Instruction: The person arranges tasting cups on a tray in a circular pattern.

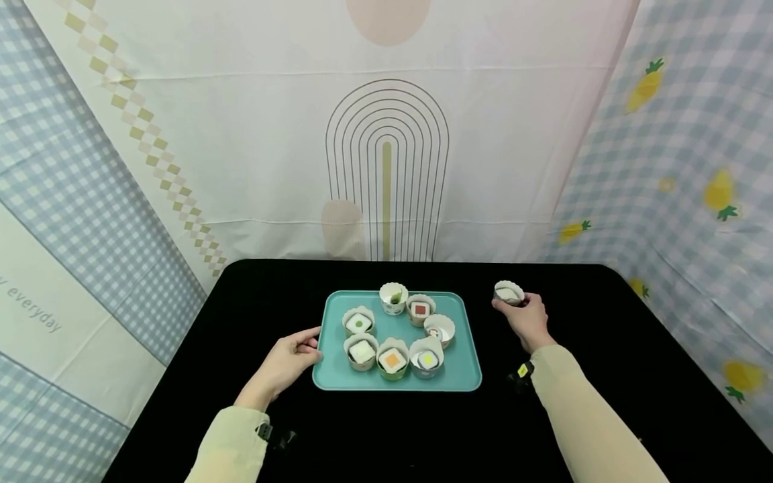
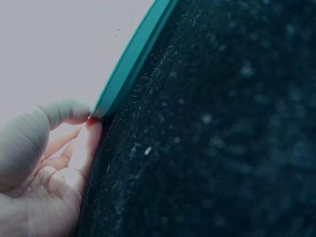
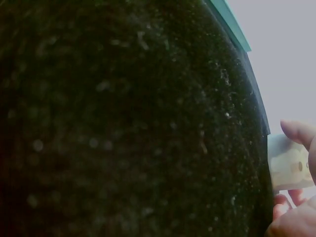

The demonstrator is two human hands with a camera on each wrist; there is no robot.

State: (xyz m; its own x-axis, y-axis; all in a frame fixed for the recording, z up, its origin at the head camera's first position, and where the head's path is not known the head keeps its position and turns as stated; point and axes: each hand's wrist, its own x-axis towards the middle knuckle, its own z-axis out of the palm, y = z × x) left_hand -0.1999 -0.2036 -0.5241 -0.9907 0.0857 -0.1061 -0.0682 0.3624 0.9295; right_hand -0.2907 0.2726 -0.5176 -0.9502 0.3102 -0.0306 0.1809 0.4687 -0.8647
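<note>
A teal rectangular tray point(image 1: 464, 373) lies on the black table. At its left edge my left hand point(image 1: 286, 362) pinches the rim between thumb and fingertips; in the left wrist view the thumb point(image 2: 69, 110) meets the tray's edge point(image 2: 129, 63). Off the tray to the right, my right hand point(image 1: 531, 323) holds a small scalloped paper cup point(image 1: 508, 292) with something white inside. The right wrist view catches this pale cup point(image 3: 289, 163) between thumb and fingers, partly cut off by the frame.
Several similar cups stand in a ring on the tray, among them cups with a green-dotted piece point(image 1: 359, 323), an orange-marked piece point(image 1: 392, 361), a red-marked piece point(image 1: 420, 310) and a yellow-marked piece point(image 1: 428, 360). A patterned cloth point(image 1: 272, 134) hangs behind the table.
</note>
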